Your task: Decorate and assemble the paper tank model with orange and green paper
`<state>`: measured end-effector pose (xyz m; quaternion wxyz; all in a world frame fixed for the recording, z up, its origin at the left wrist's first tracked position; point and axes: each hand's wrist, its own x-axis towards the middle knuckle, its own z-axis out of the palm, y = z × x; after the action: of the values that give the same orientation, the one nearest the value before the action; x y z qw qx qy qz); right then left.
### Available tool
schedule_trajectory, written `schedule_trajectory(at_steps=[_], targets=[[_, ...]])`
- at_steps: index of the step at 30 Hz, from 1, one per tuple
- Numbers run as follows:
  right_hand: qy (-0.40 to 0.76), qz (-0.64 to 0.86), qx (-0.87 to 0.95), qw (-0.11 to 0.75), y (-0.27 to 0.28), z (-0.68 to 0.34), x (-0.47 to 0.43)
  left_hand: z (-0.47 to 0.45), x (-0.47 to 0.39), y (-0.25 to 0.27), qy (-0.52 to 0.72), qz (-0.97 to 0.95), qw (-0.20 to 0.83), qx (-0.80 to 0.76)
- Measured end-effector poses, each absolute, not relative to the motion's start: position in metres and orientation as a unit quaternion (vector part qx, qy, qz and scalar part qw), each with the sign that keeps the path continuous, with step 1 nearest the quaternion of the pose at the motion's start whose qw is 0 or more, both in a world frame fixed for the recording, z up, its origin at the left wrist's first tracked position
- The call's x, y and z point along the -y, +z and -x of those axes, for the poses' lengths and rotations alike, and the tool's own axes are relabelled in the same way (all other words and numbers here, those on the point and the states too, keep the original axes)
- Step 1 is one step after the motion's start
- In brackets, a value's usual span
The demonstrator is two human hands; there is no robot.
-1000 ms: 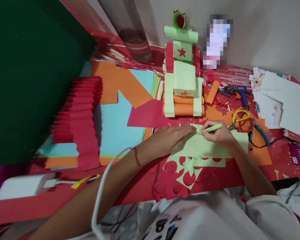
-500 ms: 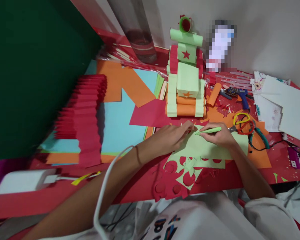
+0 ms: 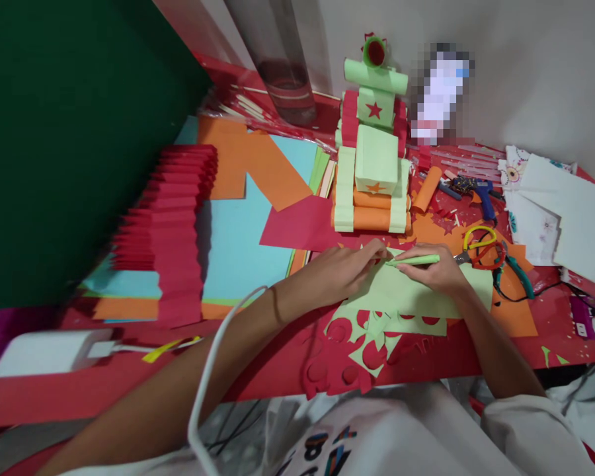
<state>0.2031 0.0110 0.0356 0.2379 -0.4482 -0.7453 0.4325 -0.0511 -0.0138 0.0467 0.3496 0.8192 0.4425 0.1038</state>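
My right hand (image 3: pixel 439 268) is closed around a light green pen (image 3: pixel 419 259), held at a low slant with its tip on a sheet of pale green paper (image 3: pixel 411 294). Close beside the pen tip, my left hand (image 3: pixel 350 268) rests on the sheet's left part. Its fingertips are pressed together at the paper, and whatever they pinch is too small to make out. Pale green paper scraps (image 3: pixel 377 324) and a red paper scrap with round holes (image 3: pixel 332 380) lie just below the sheet. Beyond my hands stands a paper model (image 3: pixel 375 158) of green, red and orange rolls.
Yellow-and-red-handled scissors (image 3: pixel 480 248), teal-handled pliers (image 3: pixel 518 274) and a blue glue gun (image 3: pixel 484 198) lie to the right. On the left are pleated red paper (image 3: pixel 178 251) and coloured sheets (image 3: pixel 245 244). A white cable (image 3: pixel 205 383) passes over my left forearm.
The whole view has shifted slightly, so the background things sit a little further right. Both hands keep nearly the same place, and the pen is a bit more level.
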Motion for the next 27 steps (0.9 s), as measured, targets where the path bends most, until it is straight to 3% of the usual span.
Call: schedule_trajectory(at_steps=[13,17,27], targets=[[0.396,0.452,0.747,0.285,0.041,-0.207,-0.004,0.048,0.014,0.057,0.083,-0.825,0.332,-0.450],[0.338,0.412,0.811,0.241,0.042,-0.206,-0.003,0.046,0.015,0.055,0.053,-0.831,0.309,-0.459],[0.313,0.399,0.832,0.227,0.047,-0.200,-0.002,0.030,0.044,0.059,0.005,-0.917,0.111,-0.384]])
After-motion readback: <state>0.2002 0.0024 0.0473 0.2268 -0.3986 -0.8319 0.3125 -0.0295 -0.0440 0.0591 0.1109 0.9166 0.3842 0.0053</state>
